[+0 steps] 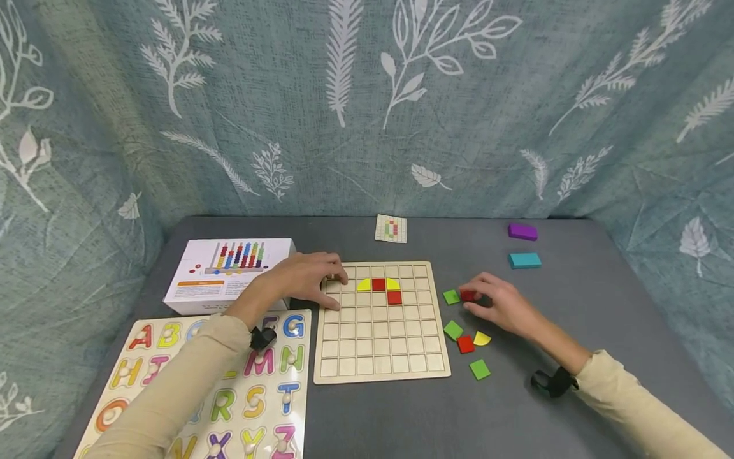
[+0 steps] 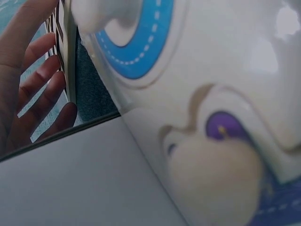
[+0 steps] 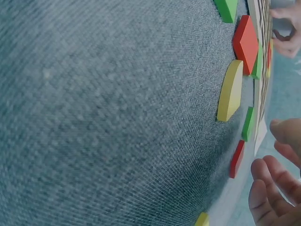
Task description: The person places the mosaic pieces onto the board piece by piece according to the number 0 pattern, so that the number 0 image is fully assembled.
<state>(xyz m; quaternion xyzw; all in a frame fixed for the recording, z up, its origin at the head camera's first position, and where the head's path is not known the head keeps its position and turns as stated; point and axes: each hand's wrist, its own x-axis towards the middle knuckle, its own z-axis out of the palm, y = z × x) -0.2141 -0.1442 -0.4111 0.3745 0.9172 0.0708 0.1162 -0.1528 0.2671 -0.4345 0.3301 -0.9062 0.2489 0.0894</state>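
A square wooden grid board [image 1: 348, 350] lies mid-table, with two yellow quarter-round tiles and two red square tiles in its upper cells. My left hand [image 1: 309, 278] rests at the board's upper left corner, thumb and fingers spread apart. To the right of the board, my right hand [image 1: 497, 303] hovers over a red tile [image 1: 467, 295], fingers loosely bent. In the right wrist view that red tile [image 3: 237, 160] lies on the table, apart from the fingertips. Beside it is a green tile [image 1: 451, 297]. Nearer me lie more green tiles [image 1: 480, 369], a red tile [image 1: 466, 344] and a yellow quarter-round [image 1: 482, 338].
A small pattern card [image 1: 391, 229] lies behind the board. At the back right are a purple block [image 1: 523, 231] and a teal block [image 1: 524, 260]. On the left, a white box [image 1: 229, 274] with an abacus picture stands behind a letter puzzle board [image 1: 304, 376], under my left arm.
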